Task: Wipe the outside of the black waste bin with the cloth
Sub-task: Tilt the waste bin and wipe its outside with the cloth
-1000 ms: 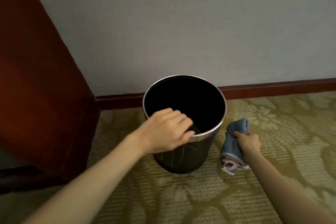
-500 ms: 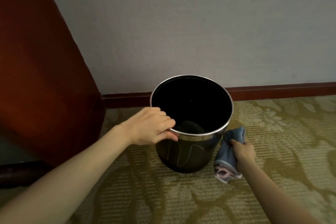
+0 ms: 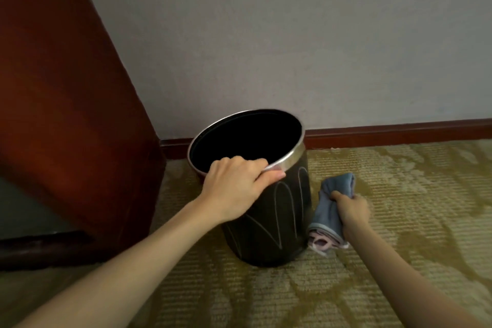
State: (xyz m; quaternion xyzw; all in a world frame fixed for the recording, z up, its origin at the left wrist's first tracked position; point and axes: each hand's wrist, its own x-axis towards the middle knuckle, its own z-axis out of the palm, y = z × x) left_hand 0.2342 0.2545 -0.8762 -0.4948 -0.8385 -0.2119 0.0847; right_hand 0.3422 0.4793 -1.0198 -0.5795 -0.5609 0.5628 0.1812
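Wall [image 3: 292, 34]: plain pale grey plaster, filling the upper part of what I see.
Cabinet side [image 3: 66, 114]: a tall red-brown polished wooden panel on my left, reaching down to the floor.
Carpet [image 3: 399, 221]: olive-gold woven floor covering with a pale leafy pattern, under everything else.
Skirting board [image 3: 399, 132]: a dark red wooden strip along the foot of the wall, passing behind the bin.
Waste bin [image 3: 271, 221]: a round black bin with a silver metal rim and thin pale curved lines on its side. It stands on the carpet near the corner between wall and cabinet, tilted, with its mouth leaning to my left.
Left hand [image 3: 234, 192]: clamped over the near rim of the bin, fingers curled inside and thumb lying along the silver band outside.
Right hand [image 3: 352, 210]: low by the bin's right side, fingers wrapped round the cloth.
Cloth [image 3: 328, 210]: a bunched grey-blue rag with a pink edge hanging below my fist. It sits just beside the bin's lower right wall; I cannot tell whether it touches.
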